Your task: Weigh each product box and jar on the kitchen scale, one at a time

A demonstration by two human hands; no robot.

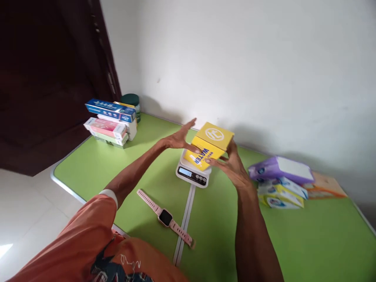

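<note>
A yellow box (pixel 213 141) with "WATER" printed in blue sits tilted over the plate of a white digital kitchen scale (pixel 192 176). My right hand (pixel 233 166) grips the box at its right side, thumb on the front face and fingers behind. My left hand (pixel 180 138) is at the box's left, fingers spread and stretched out, its thumb tip at the front face. The scale's display is lit, but its digits are too small to read. Whether the box's bottom rests fully on the plate is hidden. Nearer to me lies a pink smartwatch (pixel 165 217) with its strap laid out.
Several stacked cartons (pixel 111 121) and a green-lidded jar (pixel 131 101) stand at the back left of the green table (pixel 147 164). On the right lie a purple packet (pixel 280 169) and yellow packets (pixel 282 196). A white wall (pixel 249 70) rises behind the table.
</note>
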